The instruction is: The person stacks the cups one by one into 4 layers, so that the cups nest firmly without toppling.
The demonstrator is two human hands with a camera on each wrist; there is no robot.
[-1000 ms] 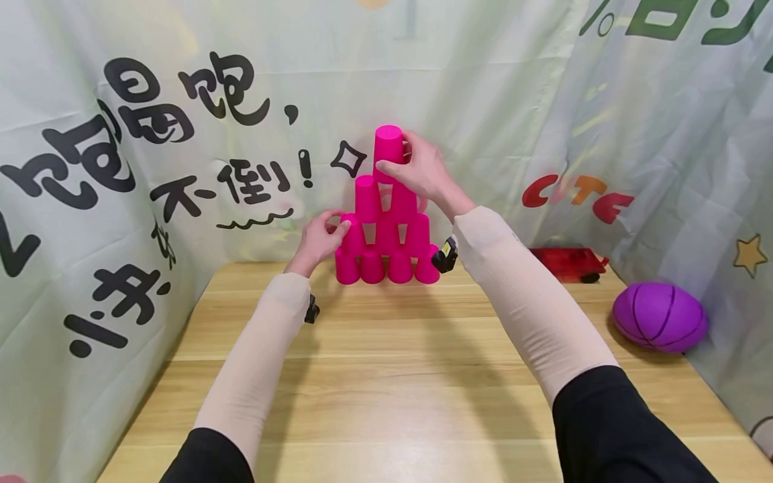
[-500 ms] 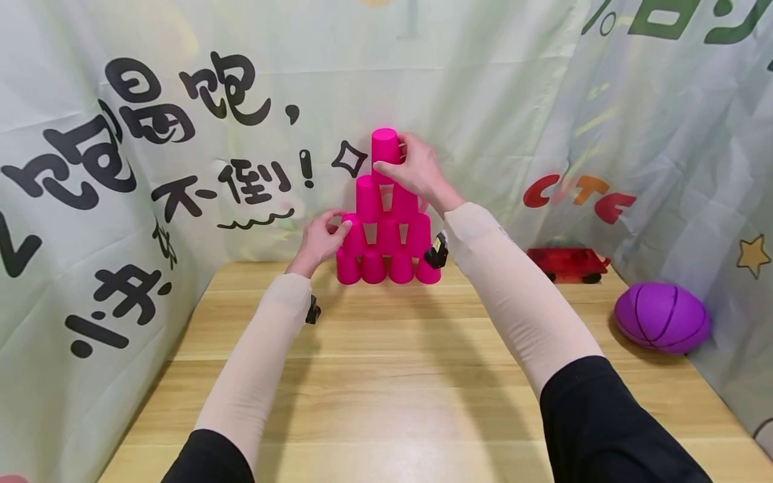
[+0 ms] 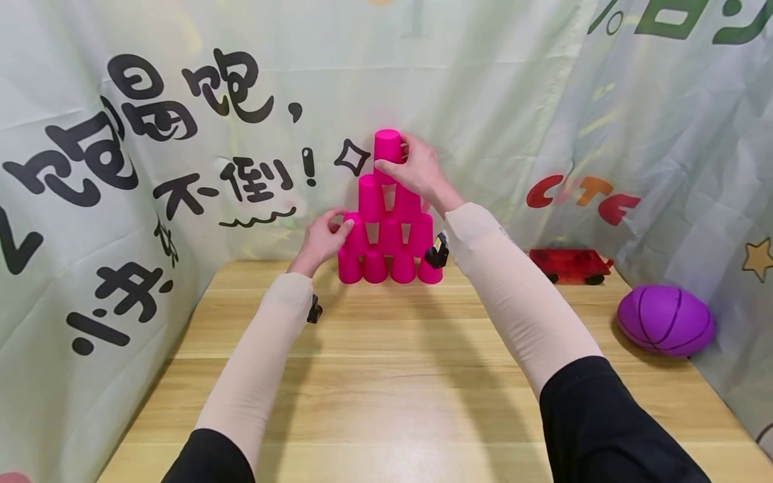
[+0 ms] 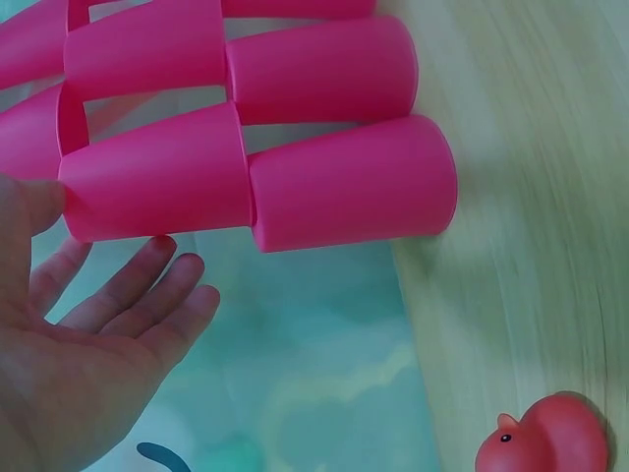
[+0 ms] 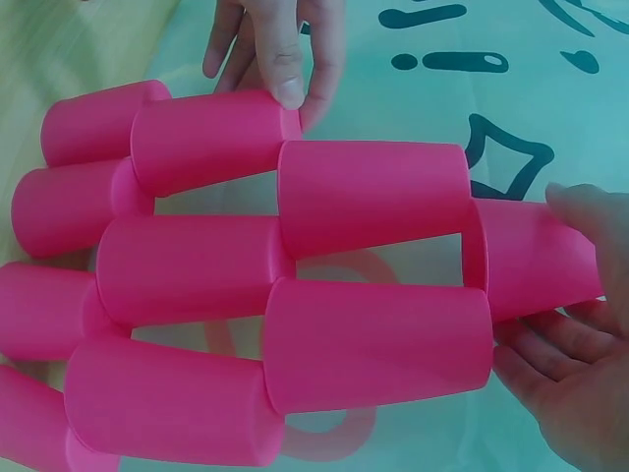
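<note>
Pink cups [image 3: 390, 234] stand upside down in a tiered pyramid at the back of the wooden table [image 3: 374, 376]. My right hand [image 3: 421, 168] holds the topmost cup [image 5: 541, 258], thumb on its near side and fingers round the far side. In the right wrist view, that cup's rim sits right at the bases of the two cups below. My left hand [image 3: 322, 238] grips the left end cup [image 4: 162, 177] of the second tier lightly by its upper end, between thumb and index finger. Its other fingers [image 4: 177, 295] spread loosely beside the cup.
A red toy car [image 3: 570, 266] and a purple ball [image 3: 666, 320] are on the table at the right. A printed cloth [image 3: 483, 100] hangs close behind the pyramid. In the left wrist view, a small reddish toy animal [image 4: 555, 438] lies on the table.
My right hand has lowered the top cup slightly onto the tier beneath, with a small shift to the left. My left hand keeps its place at the second-tier cup.
</note>
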